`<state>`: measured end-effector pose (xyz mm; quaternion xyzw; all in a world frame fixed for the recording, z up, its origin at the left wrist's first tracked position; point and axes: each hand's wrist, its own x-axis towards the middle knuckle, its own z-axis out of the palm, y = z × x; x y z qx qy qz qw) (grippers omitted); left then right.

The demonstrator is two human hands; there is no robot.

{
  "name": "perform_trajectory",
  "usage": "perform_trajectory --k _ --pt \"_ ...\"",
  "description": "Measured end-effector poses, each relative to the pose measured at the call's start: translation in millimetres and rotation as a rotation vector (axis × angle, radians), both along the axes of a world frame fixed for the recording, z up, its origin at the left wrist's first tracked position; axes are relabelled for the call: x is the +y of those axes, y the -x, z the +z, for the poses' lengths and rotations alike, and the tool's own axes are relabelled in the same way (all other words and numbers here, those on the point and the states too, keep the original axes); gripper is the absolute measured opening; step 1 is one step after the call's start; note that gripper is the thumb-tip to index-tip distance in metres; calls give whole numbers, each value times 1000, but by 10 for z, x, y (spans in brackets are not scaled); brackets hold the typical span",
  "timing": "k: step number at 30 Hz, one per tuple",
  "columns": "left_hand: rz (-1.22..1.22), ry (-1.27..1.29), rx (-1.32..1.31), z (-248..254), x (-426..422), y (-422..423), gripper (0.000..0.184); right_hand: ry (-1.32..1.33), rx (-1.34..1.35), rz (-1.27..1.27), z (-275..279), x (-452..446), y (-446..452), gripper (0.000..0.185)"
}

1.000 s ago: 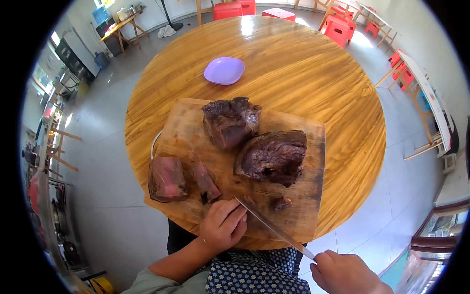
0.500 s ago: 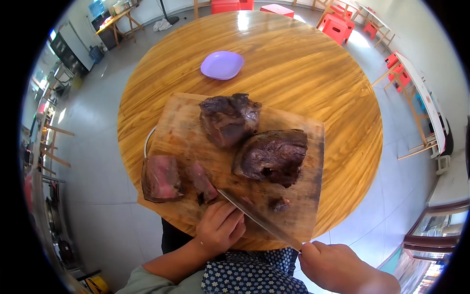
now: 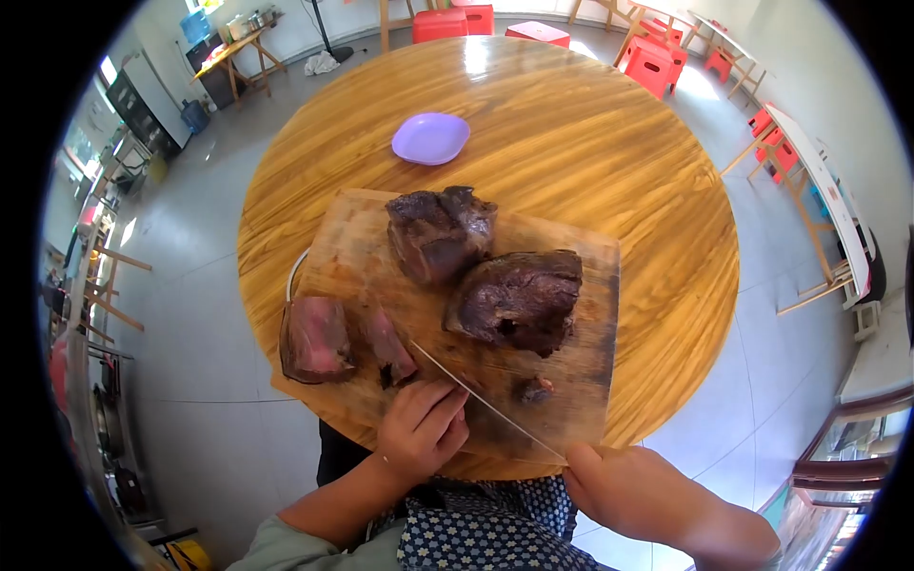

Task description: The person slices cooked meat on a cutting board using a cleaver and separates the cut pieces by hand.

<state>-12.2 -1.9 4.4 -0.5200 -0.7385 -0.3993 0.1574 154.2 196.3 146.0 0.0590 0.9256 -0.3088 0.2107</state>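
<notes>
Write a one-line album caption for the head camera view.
Right hand gripping a knife, left hand close beside it, dark chunks of meat beyond on a wooden cutting board.

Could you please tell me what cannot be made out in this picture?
Handle of the knife: head view, hidden by the right grip.
Whatever lies beneath the left grip: head view, covered by that grip.
Lower end of the patterned cloth: head view, cut off by bottom edge.

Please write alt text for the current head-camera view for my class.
A right hand grips a long knife over a cutting board, the metal close beside the curled left hand. Two large dark meat chunks and smaller pinkish pieces lie there; a purple plate sits beyond on the round table.
</notes>
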Motion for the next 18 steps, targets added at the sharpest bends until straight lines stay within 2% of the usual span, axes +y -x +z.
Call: perform_trajectory --k 3,6,12,18 --pt "-5 -10 7 16 5 -11 34 90 -5 -45 3 -17 79 21" --pt "2 -5 3 16 0 -24 34 49 -74 -24 -69 -61 158 15" --pt "-30 -57 55 43 25 -24 33 9 76 -22 -221 -88 -13 14" --pt "-21 -45 9 85 16 -52 34 -46 2 -58 -57 -128 32 20"
